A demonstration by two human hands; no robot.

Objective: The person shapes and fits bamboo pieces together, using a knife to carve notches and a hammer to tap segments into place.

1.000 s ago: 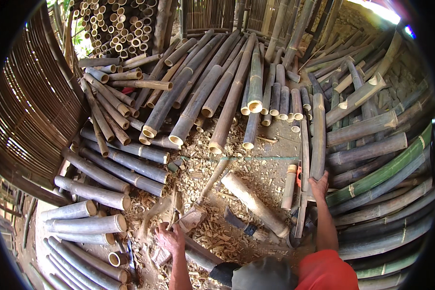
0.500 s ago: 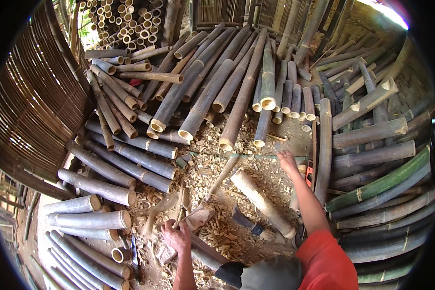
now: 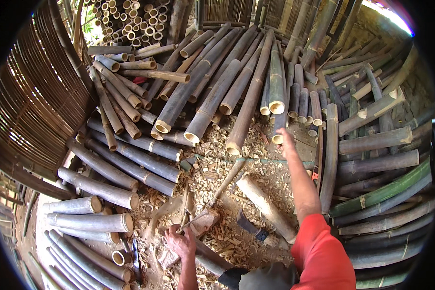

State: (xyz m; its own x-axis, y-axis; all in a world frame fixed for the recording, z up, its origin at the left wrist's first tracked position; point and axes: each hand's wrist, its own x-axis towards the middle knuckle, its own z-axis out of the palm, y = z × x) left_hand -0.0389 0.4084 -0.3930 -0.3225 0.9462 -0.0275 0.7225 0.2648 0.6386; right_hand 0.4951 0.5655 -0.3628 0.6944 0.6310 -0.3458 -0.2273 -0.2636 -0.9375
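My right hand (image 3: pixel 288 143) is stretched forward, its fingers closed at the near end of a dark bamboo pole (image 3: pixel 280 122). A green bamboo pole (image 3: pixel 277 79) lies just above it. Lower left, my left hand (image 3: pixel 180 241) has its fingers curled round a thin rod (image 3: pixel 193 222), which slants over a roughly cut wooden block (image 3: pixel 206 220). What else lies under those fingers is hidden. Right of the block rests a dark-bladed hatchet-like tool (image 3: pixel 250 227) among the shavings. Beside it a pale, scraped bamboo length (image 3: pixel 266 205) lies at a slant.
Bamboo poles fan out ahead, including a long brown one (image 3: pixel 250 101). Several dark poles (image 3: pixel 145 170) lie to the left, and a stack with a green pole (image 3: pixel 384 191) stands right. Wood chips (image 3: pixel 217 140) cover the ground. A woven bamboo wall (image 3: pixel 38 106) bounds the left side.
My right hand has moved forward from above the chips to the dark pole and closed on its end, which has shifted slightly rightward and up. My left hand stays by the block.
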